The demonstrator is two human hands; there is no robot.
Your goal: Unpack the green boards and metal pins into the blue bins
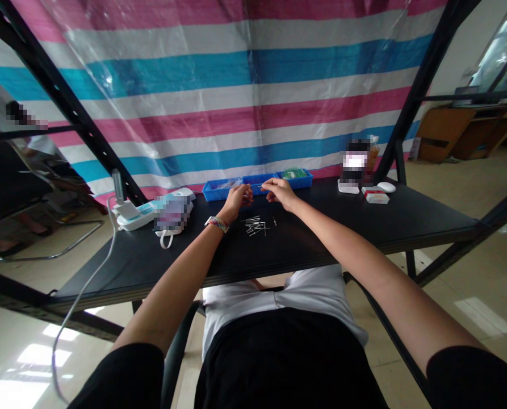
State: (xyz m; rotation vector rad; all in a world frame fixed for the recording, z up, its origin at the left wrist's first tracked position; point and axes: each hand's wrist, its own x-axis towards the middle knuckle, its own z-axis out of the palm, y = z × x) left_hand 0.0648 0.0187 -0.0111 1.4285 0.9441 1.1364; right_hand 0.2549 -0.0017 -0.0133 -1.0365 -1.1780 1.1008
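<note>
Both hands are raised over the black table [304, 227], just in front of a long blue compartment tray [219, 195]. My right hand [281, 192] pinches a small, thin, light-coloured piece [259, 186] at its fingertips, pointing toward my left. Curled fingers close my left hand [237, 199] a short gap away; whether anything is inside cannot be made out. Below and between the hands lies a loose pile of thin silvery stick-like pieces [255, 225]. A single similar piece [274, 221] rests to the right of that pile.
At left are a power strip [140, 216] with a trailing white cable [83, 289] and a pouch [173, 215] with a strap. Clear bags [231, 183] and green packets [293, 173] sit in the tray. A small box [375, 195] and white mouse [386, 186] stand right.
</note>
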